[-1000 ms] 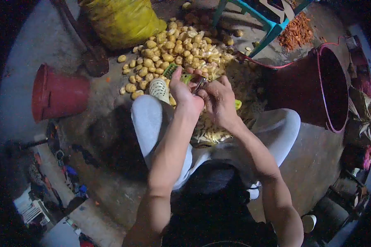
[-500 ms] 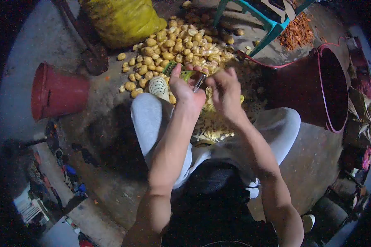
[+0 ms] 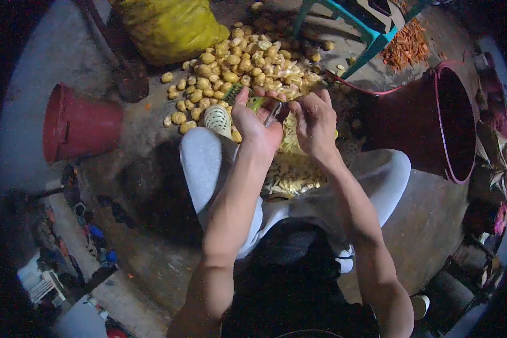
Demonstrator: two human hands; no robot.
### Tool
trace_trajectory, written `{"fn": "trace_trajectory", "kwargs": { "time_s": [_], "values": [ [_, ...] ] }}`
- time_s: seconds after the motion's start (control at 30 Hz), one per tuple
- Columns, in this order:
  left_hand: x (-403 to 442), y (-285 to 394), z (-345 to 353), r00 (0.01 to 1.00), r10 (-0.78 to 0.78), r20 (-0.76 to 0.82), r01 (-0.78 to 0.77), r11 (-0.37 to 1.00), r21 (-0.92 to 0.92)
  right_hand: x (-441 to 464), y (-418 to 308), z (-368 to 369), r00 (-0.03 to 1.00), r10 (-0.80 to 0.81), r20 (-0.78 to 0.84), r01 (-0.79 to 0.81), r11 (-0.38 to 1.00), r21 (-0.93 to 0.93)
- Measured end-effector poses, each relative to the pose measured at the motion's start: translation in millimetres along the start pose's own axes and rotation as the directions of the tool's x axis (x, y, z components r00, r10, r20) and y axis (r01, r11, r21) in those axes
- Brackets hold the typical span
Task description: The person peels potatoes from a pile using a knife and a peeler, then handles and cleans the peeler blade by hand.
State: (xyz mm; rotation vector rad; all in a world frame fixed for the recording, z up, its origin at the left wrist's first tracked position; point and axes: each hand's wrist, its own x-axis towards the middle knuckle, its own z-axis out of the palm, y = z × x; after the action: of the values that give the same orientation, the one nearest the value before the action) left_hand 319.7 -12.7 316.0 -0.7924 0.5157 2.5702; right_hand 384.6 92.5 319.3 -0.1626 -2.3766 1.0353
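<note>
My left hand [image 3: 256,121], palm up, holds a green perforated grater [image 3: 255,103] together with a shiny metal piece [image 3: 274,112] that lies across the fingers. Just to its right, my right hand [image 3: 315,121] is raised with fingers curled and pinched near the metal piece; what it holds, if anything, is too small to make out. Beneath both hands, pale shreds [image 3: 290,183] lie in a heap between my legs. A pile of yellowish potatoes [image 3: 231,76] spreads on the floor beyond the hands.
A full yellow sack [image 3: 172,28] stands behind the potatoes. At left lies a red bucket [image 3: 84,124], at right a larger dark red tub [image 3: 417,121]. A teal stool [image 3: 372,42] and orange pieces [image 3: 405,45] are at the upper right. A shovel [image 3: 127,79] is at upper left.
My right hand has moved right, away from the left palm, and the metal piece shows more. My left hand stays nearly in place, still holding the grater.
</note>
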Motion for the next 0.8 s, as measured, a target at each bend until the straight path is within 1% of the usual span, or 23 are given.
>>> {"fn": "trace_trajectory", "kwargs": {
  "time_s": [0.1, 0.23, 0.3, 0.33, 0.4, 0.53, 0.6, 0.63, 0.7, 0.73, 0.8],
  "values": [
    [-3.3, 0.9, 3.1, 0.999, -0.021, -0.047, 0.02, 1.0, -0.017, 1.2, -3.8, -1.1, 1.0, -0.028, -0.013, 0.028, 1.0, 0.014],
    [-3.4, 0.3, 2.9, 1.0, -0.008, -0.027, 0.009, 1.0, 0.026, -1.3, -2.0, 2.4, 1.0, -0.01, -0.003, 0.01, 1.0, -0.005],
    [-4.5, 2.0, 2.0, 0.998, -0.045, -0.031, 0.046, 0.998, 0.04, -2.1, 1.0, 3.1, 0.999, -0.043, 0.031, 0.046, 0.995, -0.094],
    [-5.3, 2.9, 1.9, 0.999, -0.044, -0.032, 0.045, 0.998, 0.039, -2.7, 1.1, 3.9, 0.999, -0.044, 0.032, 0.046, 0.995, -0.093],
    [-6.6, 4.5, 2.9, 0.998, -0.052, -0.036, 0.055, 0.996, 0.074, -2.7, 0.6, 5.1, 0.998, -0.048, 0.036, 0.049, 0.998, -0.031],
    [0.5, 2.1, -1.0, 0.999, -0.022, -0.027, 0.023, 0.999, 0.044, -4.0, 2.8, 8.5, 1.0, -0.01, 0.027, 0.012, 0.998, -0.066],
    [-4.1, 4.7, -0.4, 0.999, -0.034, 0.01, 0.033, 0.993, 0.115, -7.2, 2.8, 12.0, 0.998, -0.07, 0.006, 0.069, 0.996, 0.059],
    [-5.1, 3.0, 1.2, 0.999, -0.036, 0.009, 0.035, 0.993, 0.116, -5.7, 3.6, 9.5, 0.998, -0.068, 0.005, 0.067, 0.996, 0.058],
    [-6.1, 1.4, 3.2, 0.999, -0.04, 0.028, 0.039, 0.998, 0.048, 0.5, 3.6, 5.4, 0.997, -0.073, -0.018, 0.073, 0.997, -0.041],
    [-5.0, 2.7, 3.4, 0.999, -0.039, 0.028, 0.038, 0.998, 0.048, -0.5, 2.4, 6.3, 0.997, -0.075, -0.018, 0.074, 0.996, -0.041],
    [-3.3, 2.1, 4.2, 0.998, -0.023, -0.05, 0.025, 0.999, 0.043, -5.4, 2.2, 5.5, 0.996, -0.058, 0.061, 0.06, 0.998, -0.027]
  ]
}}
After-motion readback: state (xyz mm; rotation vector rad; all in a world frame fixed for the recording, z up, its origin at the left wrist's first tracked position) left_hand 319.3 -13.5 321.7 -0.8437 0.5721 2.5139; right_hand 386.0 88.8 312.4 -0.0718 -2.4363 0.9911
